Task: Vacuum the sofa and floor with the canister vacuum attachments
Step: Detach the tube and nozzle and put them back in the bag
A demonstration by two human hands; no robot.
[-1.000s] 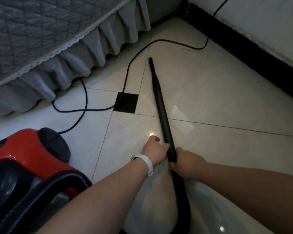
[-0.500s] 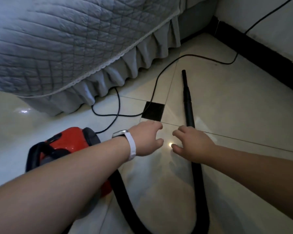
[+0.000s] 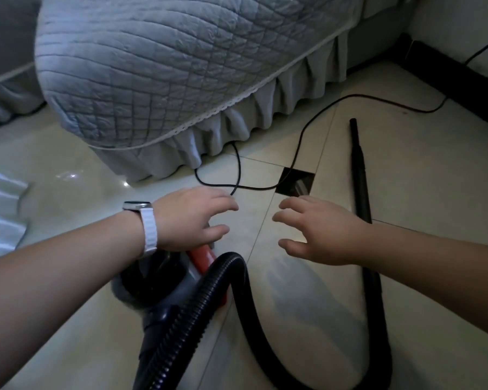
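Centrally, the left hand (image 3: 192, 218) and right hand (image 3: 319, 232) hover with fingers spread wide, holding nothing. Under the left wrist sits the canister vacuum (image 3: 158, 280). Its hose (image 3: 209, 299) loops right to the wand (image 3: 359, 175), which lies on the floor (image 3: 434, 178) below the sofa (image 3: 181, 66).

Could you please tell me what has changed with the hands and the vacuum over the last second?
Both hands let go of the black wand, which they gripped a second ago. The left hand has moved left to above the red canister; the right hand hovers open beside the wand. The wand stays lying on the floor, the power cord still loops by the sofa.
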